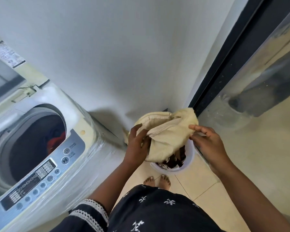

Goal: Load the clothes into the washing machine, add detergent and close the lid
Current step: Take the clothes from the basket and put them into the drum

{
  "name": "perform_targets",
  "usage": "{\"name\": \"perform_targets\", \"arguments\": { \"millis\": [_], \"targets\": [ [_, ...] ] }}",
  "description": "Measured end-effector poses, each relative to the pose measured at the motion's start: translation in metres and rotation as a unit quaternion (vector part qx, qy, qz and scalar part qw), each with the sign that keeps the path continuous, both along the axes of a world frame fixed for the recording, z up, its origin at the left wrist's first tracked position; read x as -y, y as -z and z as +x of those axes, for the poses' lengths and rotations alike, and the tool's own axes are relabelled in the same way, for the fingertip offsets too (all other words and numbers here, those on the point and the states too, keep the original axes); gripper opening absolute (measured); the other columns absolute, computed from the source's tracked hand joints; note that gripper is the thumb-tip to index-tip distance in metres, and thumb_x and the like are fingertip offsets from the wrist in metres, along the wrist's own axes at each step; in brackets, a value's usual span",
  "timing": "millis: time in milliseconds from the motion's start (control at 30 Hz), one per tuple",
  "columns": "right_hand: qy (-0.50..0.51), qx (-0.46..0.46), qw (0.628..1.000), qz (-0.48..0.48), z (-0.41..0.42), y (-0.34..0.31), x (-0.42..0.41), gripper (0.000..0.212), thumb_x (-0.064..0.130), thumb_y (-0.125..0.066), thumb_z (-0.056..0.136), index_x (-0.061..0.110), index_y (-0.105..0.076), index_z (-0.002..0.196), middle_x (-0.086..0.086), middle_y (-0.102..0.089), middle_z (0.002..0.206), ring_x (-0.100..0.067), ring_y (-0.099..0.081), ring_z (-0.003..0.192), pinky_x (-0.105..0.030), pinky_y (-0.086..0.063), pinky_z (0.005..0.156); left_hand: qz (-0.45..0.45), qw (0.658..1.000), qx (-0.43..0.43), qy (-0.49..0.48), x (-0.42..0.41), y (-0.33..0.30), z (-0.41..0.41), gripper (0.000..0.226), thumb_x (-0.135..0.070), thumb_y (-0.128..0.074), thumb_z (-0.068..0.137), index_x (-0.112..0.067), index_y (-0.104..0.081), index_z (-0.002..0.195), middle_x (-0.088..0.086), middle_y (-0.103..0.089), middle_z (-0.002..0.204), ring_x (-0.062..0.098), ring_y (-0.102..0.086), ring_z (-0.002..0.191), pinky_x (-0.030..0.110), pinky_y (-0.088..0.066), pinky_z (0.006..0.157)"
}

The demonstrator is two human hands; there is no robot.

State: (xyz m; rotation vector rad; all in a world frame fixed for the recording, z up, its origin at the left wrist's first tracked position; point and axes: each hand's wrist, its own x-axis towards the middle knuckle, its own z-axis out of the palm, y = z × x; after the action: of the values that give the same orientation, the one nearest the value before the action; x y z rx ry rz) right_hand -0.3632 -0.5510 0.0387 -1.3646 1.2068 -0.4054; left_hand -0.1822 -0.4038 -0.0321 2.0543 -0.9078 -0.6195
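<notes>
Cream garment [166,131] hiding most of basket [190,158], drum contents [55,141] dim

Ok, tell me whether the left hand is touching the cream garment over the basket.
Touching. The head view shows the left hand with fingers curled into a fold of the cream garment, gripping it above the white basket.

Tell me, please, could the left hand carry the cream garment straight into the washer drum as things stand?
Probably yes: the left hand already grips the cream garment, the washing machine lid stands raised, and nothing blocks its open drum.
</notes>
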Motion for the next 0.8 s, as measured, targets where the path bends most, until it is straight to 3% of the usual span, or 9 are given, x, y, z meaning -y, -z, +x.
{"name": "perform_targets", "arguments": {
  "millis": [67, 133, 200, 267, 433, 500, 600, 700, 800],
  "targets": [
    [-0.101, -0.116, 0.980, -0.130, -0.008, 0.011, -0.003, 0.041, 0.014, -0.080, 0.080, 0.024, -0.068, 0.117, -0.001, -0.042, 0.117, -0.020, -0.054, 0.113, -0.032, -0.047, 0.100, -0.036, 0.999, -0.034, -0.007, -0.003, -0.011, -0.005, 0.025, -0.022, -0.049, 0.097, -0.023, -0.065, 0.116, 0.000, -0.056, 0.123, 0.020, -0.052, 0.119, 0.033, -0.044, 0.099],
    [-0.210, -0.110, 0.946, -0.221, -0.011, 0.018, -0.008, 0.081, 0.028, -0.091, 0.063, 0.028, -0.054, 0.135, 0.001, -0.034, 0.128, -0.018, -0.041, 0.125, -0.035, -0.039, 0.108, -0.064, 0.991, -0.118, -0.004, -0.005, -0.021, -0.010, 0.020, -0.017, -0.049, 0.101, -0.025, -0.065, 0.108, 0.000, -0.064, 0.110, 0.020, -0.059, 0.107, 0.035, -0.050, 0.089],
    [-0.285, -0.043, 0.937, -0.198, -0.005, 0.024, -0.018, 0.114, 0.046, -0.094, 0.048, 0.041, -0.034, 0.144, 0.005, -0.029, 0.147, -0.017, -0.034, 0.138, -0.040, -0.036, 0.112, -0.079, 0.966, -0.246, -0.002, -0.005, -0.033, -0.015, 0.024, -0.027, -0.049, 0.100, -0.026, -0.065, 0.117, 0.002, -0.068, 0.117, 0.020, -0.063, 0.111, 0.043, -0.053, 0.094],
    [-0.287, 0.020, 0.949, -0.131, 0.005, 0.030, -0.033, 0.123, 0.051, -0.096, 0.042, 0.037, -0.030, 0.145, 0.011, -0.037, 0.149, -0.015, -0.041, 0.138, -0.046, -0.043, 0.109, -0.110, 0.930, -0.351, 0.003, -0.002, -0.044, -0.022, 0.030, -0.027, -0.050, 0.097, -0.029, -0.066, 0.121, 0.004, -0.067, 0.125, 0.024, -0.061, 0.119, 0.044, -0.052, 0.099],
    [-0.154, 0.095, 0.976, -0.124, 0.025, 0.022, -0.046, 0.055, 0.035, -0.079, 0.066, 0.036, -0.058, 0.116, 0.016, -0.067, 0.114, 0.004, -0.061, 0.107, -0.018, -0.050, 0.091, -0.138, 0.902, -0.408, 0.007, 0.003, -0.055, -0.030, 0.031, -0.019, -0.050, 0.096, -0.026, -0.070, 0.119, 0.007, -0.068, 0.125, 0.025, -0.061, 0.121, 0.041, -0.049, 0.104],
    [-0.138, 0.082, 0.972, -0.172, 0.025, 0.022, -0.041, 0.039, 0.020, -0.071, 0.074, 0.039, -0.060, 0.107, 0.019, -0.066, 0.106, 0.004, -0.061, 0.102, -0.014, -0.047, 0.085, -0.120, 0.926, -0.358, 0.005, 0.003, -0.053, -0.034, 0.035, -0.018, -0.049, 0.094, -0.019, -0.063, 0.126, 0.006, -0.068, 0.123, 0.023, -0.063, 0.117, 0.038, -0.052, 0.100],
    [-0.087, 0.061, 0.976, -0.189, 0.024, 0.035, -0.039, 0.037, 0.000, -0.064, 0.079, 0.031, -0.060, 0.100, 0.014, -0.066, 0.100, -0.008, -0.062, 0.096, -0.023, -0.049, 0.082, -0.049, 0.978, -0.190, -0.063, 0.007, -0.048, -0.043, 0.031, -0.027, -0.052, 0.091, -0.025, -0.051, 0.121, -0.003, -0.060, 0.123, 0.017, -0.058, 0.114, 0.028, -0.048, 0.093],
    [-0.001, 0.045, 0.991, -0.130, 0.022, 0.046, -0.030, 0.033, 0.018, -0.068, 0.083, 0.020, -0.058, 0.114, 0.001, -0.066, 0.112, -0.014, -0.062, 0.105, -0.014, -0.046, 0.085, 0.010, 0.979, -0.110, -0.172, 0.005, -0.040, -0.047, 0.035, -0.040, -0.055, 0.097, -0.027, -0.043, 0.127, -0.003, -0.043, 0.130, 0.017, -0.046, 0.122, 0.035, -0.042, 0.102],
    [0.046, 0.065, 0.996, -0.040, 0.023, 0.045, -0.025, 0.046, 0.043, -0.070, 0.083, 0.020, -0.063, 0.121, 0.005, -0.070, 0.116, -0.010, -0.063, 0.111, -0.036, -0.051, 0.098, 0.037, 0.970, -0.147, -0.188, -0.002, -0.038, -0.048, 0.046, -0.052, -0.056, 0.093, -0.028, -0.041, 0.129, -0.001, -0.046, 0.129, 0.018, -0.050, 0.119, 0.038, -0.048, 0.098]
  ]
}}
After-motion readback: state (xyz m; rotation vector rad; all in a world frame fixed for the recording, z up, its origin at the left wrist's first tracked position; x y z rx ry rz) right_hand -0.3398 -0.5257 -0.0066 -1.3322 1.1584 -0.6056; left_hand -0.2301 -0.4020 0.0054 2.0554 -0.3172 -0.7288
